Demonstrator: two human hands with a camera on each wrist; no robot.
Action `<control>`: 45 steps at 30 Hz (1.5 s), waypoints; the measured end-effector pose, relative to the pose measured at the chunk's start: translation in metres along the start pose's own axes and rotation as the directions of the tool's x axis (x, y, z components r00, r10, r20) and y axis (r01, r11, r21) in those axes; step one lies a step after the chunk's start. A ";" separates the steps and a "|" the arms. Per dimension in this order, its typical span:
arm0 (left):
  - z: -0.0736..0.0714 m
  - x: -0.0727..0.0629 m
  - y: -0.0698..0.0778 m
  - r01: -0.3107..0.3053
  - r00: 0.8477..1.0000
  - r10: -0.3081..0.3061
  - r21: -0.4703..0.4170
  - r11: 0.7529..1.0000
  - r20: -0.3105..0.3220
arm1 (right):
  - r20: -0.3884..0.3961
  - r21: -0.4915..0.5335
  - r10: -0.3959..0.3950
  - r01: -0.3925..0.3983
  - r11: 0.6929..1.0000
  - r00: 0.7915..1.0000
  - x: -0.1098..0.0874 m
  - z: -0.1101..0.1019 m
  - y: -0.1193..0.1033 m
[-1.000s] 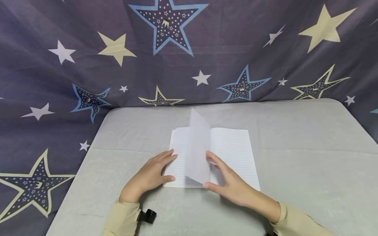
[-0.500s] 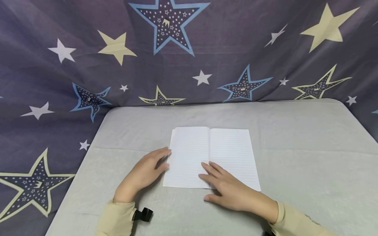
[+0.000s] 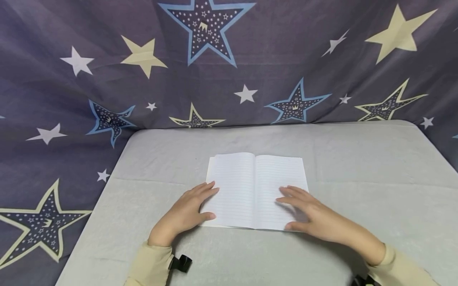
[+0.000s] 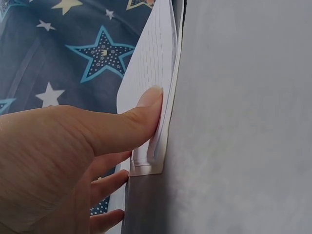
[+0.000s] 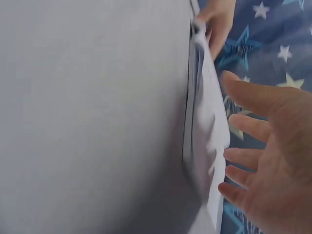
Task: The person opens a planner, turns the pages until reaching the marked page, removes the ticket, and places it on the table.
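An open notebook (image 3: 236, 190) with white ruled pages lies in the middle of the table in the head view. My left hand (image 3: 187, 210) rests at its left edge. In the left wrist view the left thumb (image 4: 141, 117) presses on the page near the lower corner, while the other fingers touch down beyond the edge. Over the right-hand page is my right hand (image 3: 315, 216), its fingers spread and holding nothing. The right wrist view shows the right hand (image 5: 273, 151) apart from the page, with the notebook's edge (image 5: 212, 112) blurred beside it.
Grey cloth covers the table (image 3: 365, 190) on which the notebook lies. A dark curtain (image 3: 279, 47) with printed stars hangs behind the table and along its left side. A black strap mount (image 3: 182, 263) sits on the left wrist.
A page that stood upright has been turned over to the left and lies down. The right hand has moved from the middle fold to the right. The left hand lifted off briefly and came back.
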State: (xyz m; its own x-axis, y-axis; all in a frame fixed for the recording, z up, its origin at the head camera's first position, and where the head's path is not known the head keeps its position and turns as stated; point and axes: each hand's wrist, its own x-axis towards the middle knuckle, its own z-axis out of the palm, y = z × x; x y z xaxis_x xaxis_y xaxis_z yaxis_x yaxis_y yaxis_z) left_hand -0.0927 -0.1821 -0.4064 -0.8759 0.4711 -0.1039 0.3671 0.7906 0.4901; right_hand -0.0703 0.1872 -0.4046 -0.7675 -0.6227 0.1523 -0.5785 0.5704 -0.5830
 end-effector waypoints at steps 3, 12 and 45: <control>0.000 0.000 -0.001 0.002 1.000 -0.002 0.004 1.000 0.001 | 0.023 -0.059 0.030 -0.029 0.998 0.999 -0.011 -0.011 0.015; -0.001 -0.001 -0.002 0.026 1.000 -0.026 0.001 1.000 0.008 | 0.069 -0.125 0.083 -0.074 0.989 0.994 -0.023 -0.024 0.037; -0.013 -0.007 -0.011 0.016 0.999 -0.015 0.030 0.999 -0.042 | -0.079 -0.062 0.119 -0.124 0.990 0.990 0.028 0.037 -0.057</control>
State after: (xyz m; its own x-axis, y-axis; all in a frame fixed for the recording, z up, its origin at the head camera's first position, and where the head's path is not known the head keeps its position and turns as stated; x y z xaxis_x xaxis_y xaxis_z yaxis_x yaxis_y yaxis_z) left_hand -0.0943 -0.1991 -0.3996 -0.8937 0.4424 -0.0750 0.3621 0.8098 0.4617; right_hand -0.0491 0.1173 -0.3971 -0.8503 -0.5062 0.1441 -0.4947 0.6752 -0.5471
